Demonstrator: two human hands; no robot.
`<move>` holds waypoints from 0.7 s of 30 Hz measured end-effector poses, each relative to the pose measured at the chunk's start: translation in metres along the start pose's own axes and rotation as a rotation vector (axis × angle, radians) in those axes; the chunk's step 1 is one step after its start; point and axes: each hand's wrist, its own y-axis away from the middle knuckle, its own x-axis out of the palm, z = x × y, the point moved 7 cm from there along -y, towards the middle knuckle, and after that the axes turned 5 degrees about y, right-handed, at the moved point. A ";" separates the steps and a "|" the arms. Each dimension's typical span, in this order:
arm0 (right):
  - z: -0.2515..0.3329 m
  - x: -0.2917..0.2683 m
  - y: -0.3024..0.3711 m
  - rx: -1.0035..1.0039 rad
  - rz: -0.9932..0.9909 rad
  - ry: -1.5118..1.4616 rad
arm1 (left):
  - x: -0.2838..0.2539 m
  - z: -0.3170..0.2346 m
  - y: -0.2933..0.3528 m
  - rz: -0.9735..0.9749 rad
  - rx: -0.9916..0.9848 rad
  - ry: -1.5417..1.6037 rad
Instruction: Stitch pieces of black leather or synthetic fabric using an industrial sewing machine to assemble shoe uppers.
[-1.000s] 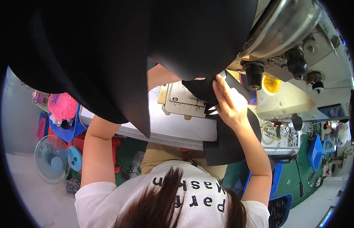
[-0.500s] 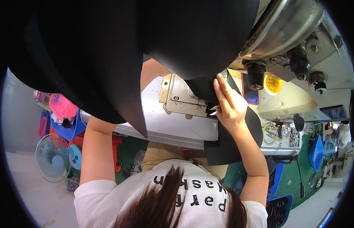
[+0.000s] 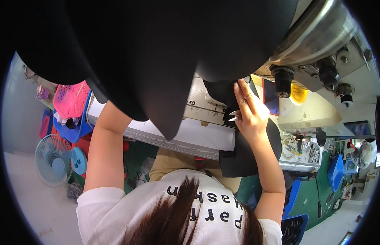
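Shirt [image 3: 151,198] bore two lines of large black letters, upside down in view, partly covered by hair [image 3: 179,212]. Ruler [image 3: 186,148] along table [image 3: 210,135] edge carried fine graduations; figures too small to read.

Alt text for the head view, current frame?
A person's right hand, two fingers extended, rests on black sheet material at a sewing machine on a white table. Large black shapes fill the top, hiding the left hand. A blue fan stands at left.
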 end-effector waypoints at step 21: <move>-0.004 -0.035 0.021 0.114 0.212 -0.158 | 0.034 -0.049 0.058 -0.171 0.255 0.131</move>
